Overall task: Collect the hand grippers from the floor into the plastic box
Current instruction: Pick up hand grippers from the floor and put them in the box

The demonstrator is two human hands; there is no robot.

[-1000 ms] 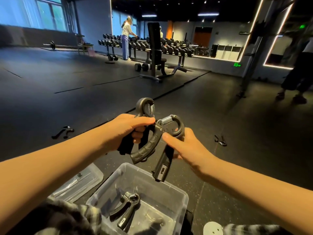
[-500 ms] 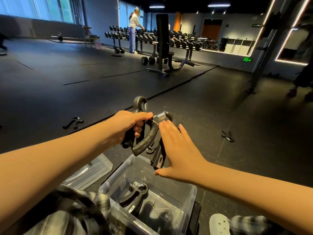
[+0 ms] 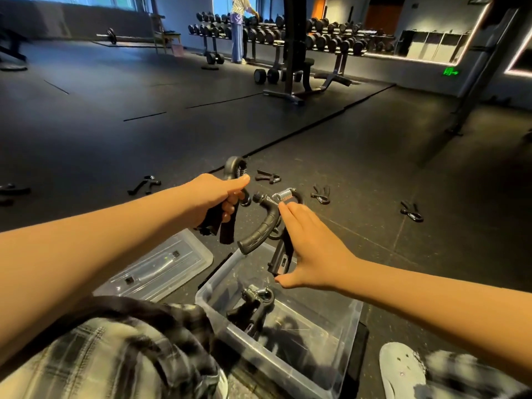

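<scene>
My left hand (image 3: 214,197) grips a black hand gripper (image 3: 234,171) by its handles, spring loop up. My right hand (image 3: 311,246), fingers straight, touches a second hand gripper (image 3: 260,230) that hangs over the clear plastic box (image 3: 349,318); its thumb is at the lower handle end. Whether this gripper is carried or falling I cannot tell. One gripper (image 3: 253,302) lies inside the box. More lie on the dark floor beyond: one (image 3: 267,177), another (image 3: 321,194), a third (image 3: 411,211), and others at left (image 3: 145,184).
The box lid (image 3: 161,263) lies on the floor left of the box. My plaid-clad knee (image 3: 115,355) and a grey shoe (image 3: 400,367) flank the box. A bench (image 3: 293,67) and dumbbell racks (image 3: 331,38) stand far back, with a person (image 3: 239,27) there.
My view has tilted down, showing more grippers on the floor. The two held grippers have come apart; the right one has dropped lower over the box, and my right fingers went from gripping to straight.
</scene>
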